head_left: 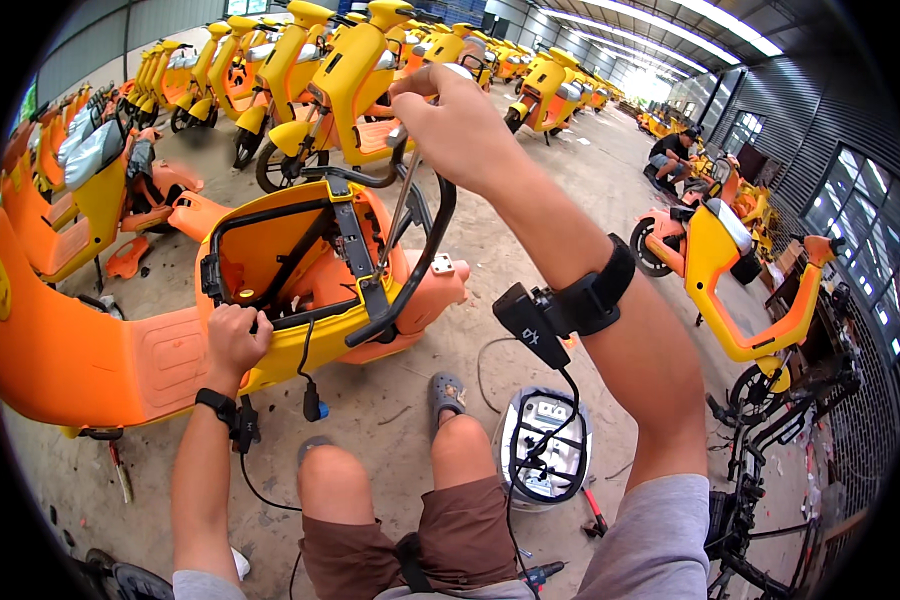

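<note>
An orange and yellow scooter (pixel 120 350) stands just ahead of the person's knees, its seat off and the open seat well (pixel 270 250) showing a black rim and a black bar running front to back. A black grab rail (pixel 425 250) curves over the tail of the scooter and crosses in front of the well on its right side. A loose black cable with a blue-tipped plug (pixel 311 400) hangs from the body down toward the concrete floor (pixel 390 410). On the floor beside the right knee lies a white seat base (pixel 545 450), underside up, with black wires across it. Rows of yellow scooters (pixel 340 80) fill the hall behind, another orange and yellow scooter (pixel 730 260) stands to the right, and a person (pixel 673 155) crouches far off by the right wall.

The left hand (pixel 235 335) is closed over the near edge of the seat well, knuckles up, its forearm rising straight from the lower edge with a black band at the wrist. The right hand (pixel 455 125) is raised well above the scooter, fingers closed around the handle of a long screwdriver (pixel 402 200). The thin shaft slants down and leftward, passing behind the grab rail, and its tip meets the black bar inside the well. The right forearm, bent at the elbow, carries a black strap with a small device (pixel 530 325) on it.
</note>
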`<state>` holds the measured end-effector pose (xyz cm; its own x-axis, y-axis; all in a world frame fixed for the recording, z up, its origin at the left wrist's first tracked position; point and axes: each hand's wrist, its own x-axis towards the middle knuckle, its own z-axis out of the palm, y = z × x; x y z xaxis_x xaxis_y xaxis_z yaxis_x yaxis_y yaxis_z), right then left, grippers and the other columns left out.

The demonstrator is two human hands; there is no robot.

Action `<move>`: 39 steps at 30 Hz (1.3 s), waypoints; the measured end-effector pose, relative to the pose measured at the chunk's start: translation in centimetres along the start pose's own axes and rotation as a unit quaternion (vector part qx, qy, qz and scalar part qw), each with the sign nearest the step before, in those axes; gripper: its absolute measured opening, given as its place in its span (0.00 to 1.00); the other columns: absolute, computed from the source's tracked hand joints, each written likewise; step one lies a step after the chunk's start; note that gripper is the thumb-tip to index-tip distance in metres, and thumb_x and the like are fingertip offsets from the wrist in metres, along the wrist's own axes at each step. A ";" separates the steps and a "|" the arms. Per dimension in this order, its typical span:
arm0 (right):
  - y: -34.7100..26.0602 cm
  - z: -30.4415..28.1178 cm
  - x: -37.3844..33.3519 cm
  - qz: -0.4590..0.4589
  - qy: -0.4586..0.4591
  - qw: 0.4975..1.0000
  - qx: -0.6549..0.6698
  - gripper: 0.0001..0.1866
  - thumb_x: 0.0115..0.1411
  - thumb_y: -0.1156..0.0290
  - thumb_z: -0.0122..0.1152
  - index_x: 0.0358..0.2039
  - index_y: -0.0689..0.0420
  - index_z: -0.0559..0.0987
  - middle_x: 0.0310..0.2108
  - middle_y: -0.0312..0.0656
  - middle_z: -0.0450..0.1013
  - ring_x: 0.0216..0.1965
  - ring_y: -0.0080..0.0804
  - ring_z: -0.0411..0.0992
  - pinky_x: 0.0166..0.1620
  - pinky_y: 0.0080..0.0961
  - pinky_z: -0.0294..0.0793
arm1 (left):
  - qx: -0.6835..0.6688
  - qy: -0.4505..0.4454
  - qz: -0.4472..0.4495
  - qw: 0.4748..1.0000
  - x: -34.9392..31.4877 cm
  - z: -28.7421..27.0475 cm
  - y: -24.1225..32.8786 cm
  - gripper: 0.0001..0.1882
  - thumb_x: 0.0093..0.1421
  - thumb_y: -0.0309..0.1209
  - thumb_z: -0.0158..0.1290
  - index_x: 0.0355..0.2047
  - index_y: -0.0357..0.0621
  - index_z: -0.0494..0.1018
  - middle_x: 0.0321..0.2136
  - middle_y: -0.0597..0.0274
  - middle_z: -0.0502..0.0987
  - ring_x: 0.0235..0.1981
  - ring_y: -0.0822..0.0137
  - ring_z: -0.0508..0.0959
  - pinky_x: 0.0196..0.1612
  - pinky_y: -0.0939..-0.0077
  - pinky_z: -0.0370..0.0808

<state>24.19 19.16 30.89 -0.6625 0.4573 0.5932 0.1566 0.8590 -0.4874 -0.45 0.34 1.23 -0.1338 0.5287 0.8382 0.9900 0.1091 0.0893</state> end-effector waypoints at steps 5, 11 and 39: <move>-0.6 -3.7 0.7 -0.094 -0.216 0.972 0.022 0.48 0.62 0.78 0.57 0.76 0.50 0.41 0.71 0.61 0.53 0.61 0.40 0.72 0.57 0.31 0.75 | -0.004 0.015 0.003 1.000 -0.3 -0.6 -0.4 0.13 0.51 0.28 0.57 0.13 0.41 0.68 0.13 0.52 0.67 0.17 0.50 0.69 0.25 0.56 0.66; -1.3 -3.0 0.2 -0.089 -0.170 0.930 -0.313 0.20 0.67 0.70 0.54 0.58 0.60 0.74 0.48 0.53 0.78 0.49 0.48 0.77 0.50 0.41 0.73 | 0.007 0.007 -0.002 1.000 -0.1 -1.0 -0.2 0.14 0.51 0.28 0.57 0.12 0.42 0.70 0.11 0.53 0.69 0.17 0.52 0.72 0.25 0.58 0.68; -3.4 -0.5 -1.0 0.061 0.087 0.959 -0.265 0.38 0.59 0.31 0.49 0.33 0.58 0.85 0.27 0.49 0.80 0.36 0.48 0.80 0.44 0.40 0.75 | 0.000 0.019 -0.002 1.000 0.1 -0.5 0.1 0.15 0.50 0.29 0.57 0.10 0.41 0.70 0.11 0.52 0.70 0.16 0.52 0.72 0.26 0.58 0.70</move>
<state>24.70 15.92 32.24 -0.4911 0.5536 0.6726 0.6050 0.7722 -0.1939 -0.32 -0.03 1.62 -0.1364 0.4962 0.8574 0.9894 0.1114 0.0929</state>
